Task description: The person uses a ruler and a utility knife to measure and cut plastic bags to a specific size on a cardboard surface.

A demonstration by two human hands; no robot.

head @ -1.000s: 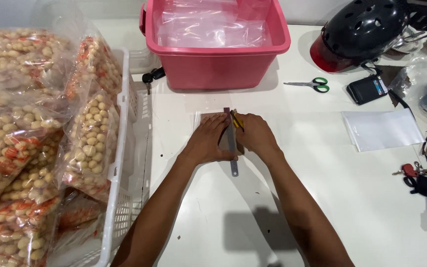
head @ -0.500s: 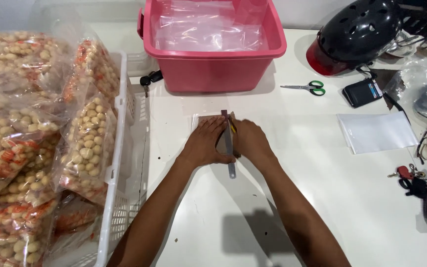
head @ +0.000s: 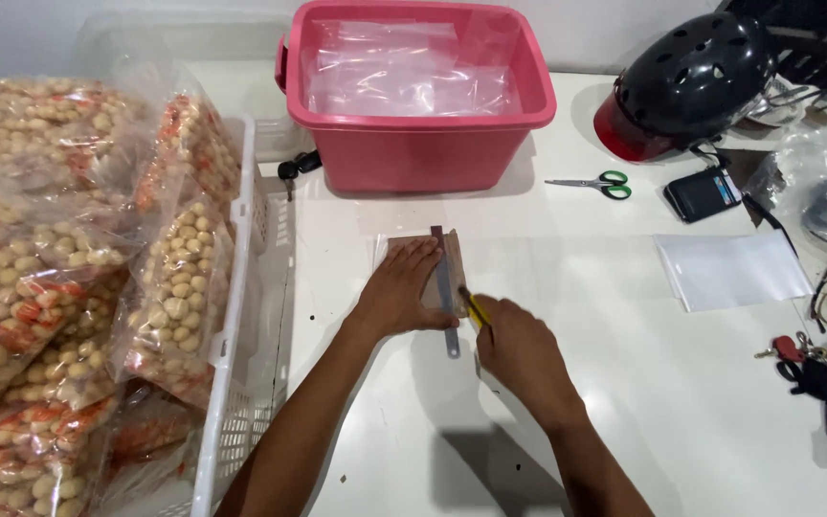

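My left hand (head: 402,287) lies flat, fingers spread, pressing a metal ruler (head: 446,287) onto a small stack of clear plastic sheets (head: 383,247) on the white table. Just to the right of the ruler's near end, my right hand (head: 514,347) is closed around a yellow cutter knife (head: 476,308), its tip beside the ruler's edge. The ruler runs away from me, its near end sticking out past my left thumb.
A pink tub (head: 416,91) with clear plastic inside stands behind the sheets. A white basket (head: 232,345) piled with bags of round snacks fills the left. To the right lie green-handled scissors (head: 597,184), a dark wallet (head: 704,194), white sheets (head: 731,270), keys and a black helmet (head: 689,81).
My right hand has drawn the yellow cutter toward me along the ruler, from its far end to its near end. My left hand has stayed pressed on the ruler.
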